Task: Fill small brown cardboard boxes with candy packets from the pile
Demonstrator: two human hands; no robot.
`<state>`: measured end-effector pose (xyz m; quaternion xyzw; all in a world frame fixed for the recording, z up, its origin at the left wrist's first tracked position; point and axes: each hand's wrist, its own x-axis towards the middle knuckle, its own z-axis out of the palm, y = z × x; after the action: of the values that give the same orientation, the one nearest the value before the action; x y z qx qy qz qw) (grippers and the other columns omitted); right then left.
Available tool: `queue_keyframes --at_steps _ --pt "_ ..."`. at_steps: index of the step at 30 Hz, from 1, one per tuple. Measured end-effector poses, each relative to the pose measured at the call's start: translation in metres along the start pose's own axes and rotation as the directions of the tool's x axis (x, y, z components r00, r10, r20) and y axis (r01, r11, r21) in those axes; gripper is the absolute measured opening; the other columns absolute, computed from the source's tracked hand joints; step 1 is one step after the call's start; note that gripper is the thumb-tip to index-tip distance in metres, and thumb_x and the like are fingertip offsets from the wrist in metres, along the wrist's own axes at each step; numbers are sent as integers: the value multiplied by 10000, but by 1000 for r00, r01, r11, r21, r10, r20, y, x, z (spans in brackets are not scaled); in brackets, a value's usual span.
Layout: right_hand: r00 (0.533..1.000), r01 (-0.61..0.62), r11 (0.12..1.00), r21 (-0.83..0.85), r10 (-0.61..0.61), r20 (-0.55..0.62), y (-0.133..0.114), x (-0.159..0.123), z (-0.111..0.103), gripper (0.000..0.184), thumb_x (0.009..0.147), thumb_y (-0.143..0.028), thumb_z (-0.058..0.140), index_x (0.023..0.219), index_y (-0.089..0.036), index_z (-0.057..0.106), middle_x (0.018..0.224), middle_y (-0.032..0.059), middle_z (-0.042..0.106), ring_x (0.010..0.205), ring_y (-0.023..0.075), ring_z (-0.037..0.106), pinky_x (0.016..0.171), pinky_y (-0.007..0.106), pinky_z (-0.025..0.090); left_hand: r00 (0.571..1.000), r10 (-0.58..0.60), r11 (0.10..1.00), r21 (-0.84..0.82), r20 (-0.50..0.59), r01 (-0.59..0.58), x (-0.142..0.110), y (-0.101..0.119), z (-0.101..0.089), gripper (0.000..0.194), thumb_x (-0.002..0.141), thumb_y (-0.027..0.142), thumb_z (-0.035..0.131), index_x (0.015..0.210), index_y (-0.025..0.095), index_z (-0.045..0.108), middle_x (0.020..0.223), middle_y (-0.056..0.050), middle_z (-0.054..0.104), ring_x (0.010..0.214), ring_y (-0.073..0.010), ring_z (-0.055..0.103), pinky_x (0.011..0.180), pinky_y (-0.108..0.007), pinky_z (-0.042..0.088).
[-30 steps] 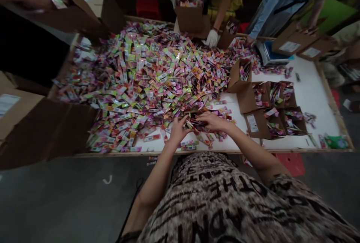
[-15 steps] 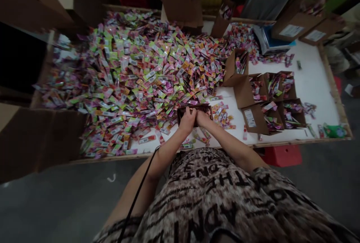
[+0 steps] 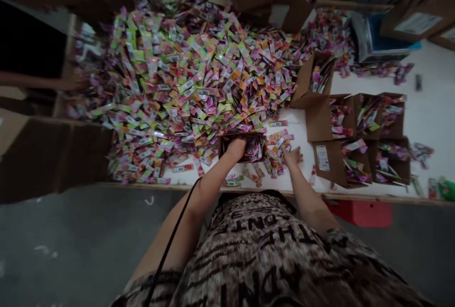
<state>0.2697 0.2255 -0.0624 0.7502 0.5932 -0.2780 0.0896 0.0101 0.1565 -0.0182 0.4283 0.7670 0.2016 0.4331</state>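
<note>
A small brown cardboard box (image 3: 221, 148) with shiny packets inside stands at the table's front edge, before my body. My left hand (image 3: 236, 148) reaches into its left half, and the fingers are hidden among the contents. On the right, outside the box, my right hand (image 3: 293, 156) hovers low over the white table or rests on it. Its fingers are apart, and the tips lie beside a loose group of small colourful packets (image 3: 279, 150). Nothing shows in that hand.
A wide heap of packets (image 3: 177, 79) covers the table's left and middle. Several filled cardboard boxes (image 3: 323, 158) stand together at right. Behind them lies a blue and silver stack (image 3: 380, 37). A large carton (image 3: 81, 155) flanks the left side. Another person's arm (image 3: 35, 81) reaches in from the left.
My right hand has left the box and moved right to the loose packets, its fingers now spread. My left hand has sunk deeper into the box. The view has shifted; an arm appears at left.
</note>
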Motion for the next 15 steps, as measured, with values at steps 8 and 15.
queue_keyframes --at_steps 8,15 --pt "901 404 880 251 -335 -274 -57 6 -41 573 815 -257 593 1354 -67 562 1233 183 623 1119 263 566 1037 390 442 982 185 976 -117 22 -181 -41 -18 -80 172 804 268 716 917 187 815 972 -79 787 968 -257 708 938 -363 524" --pt "303 951 309 -22 -943 -135 -121 -119 -71 313 992 -247 522 1273 -246 659 1162 90 682 1106 233 580 1010 385 424 954 -46 809 -571 -296 -138 -50 -49 -98 368 754 445 743 962 144 782 882 -72 748 740 -175 669 696 -286 542"
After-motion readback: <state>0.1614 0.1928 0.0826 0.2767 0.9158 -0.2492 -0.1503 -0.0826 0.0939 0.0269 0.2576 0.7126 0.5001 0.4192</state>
